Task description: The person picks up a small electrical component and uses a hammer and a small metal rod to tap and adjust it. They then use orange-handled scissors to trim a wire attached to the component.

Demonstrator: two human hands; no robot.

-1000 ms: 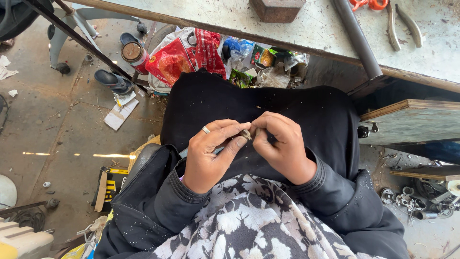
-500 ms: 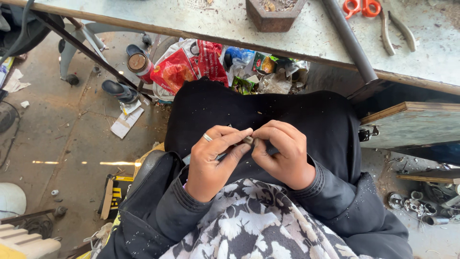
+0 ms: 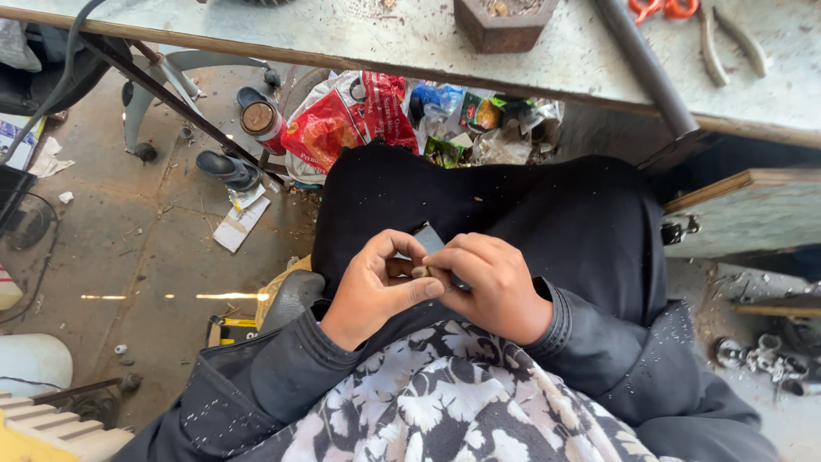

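From the head camera, the left hand (image 3: 372, 291) and right hand (image 3: 494, 282) meet over the person's black-clad lap, each grip pressed together on 1 small brownish piece (image 3: 421, 272) pinched between thumbs and fingertips; a thin grey strip (image 3: 430, 239) pokes up just behind it, and what holds it is hidden. Beyond the knees runs the bench (image 3: 410, 38) with a dark block (image 3: 500, 19), a metal rod (image 3: 641, 64) and pliers (image 3: 727, 43), and snack wrappers (image 3: 351, 120) lie on the floor beneath.
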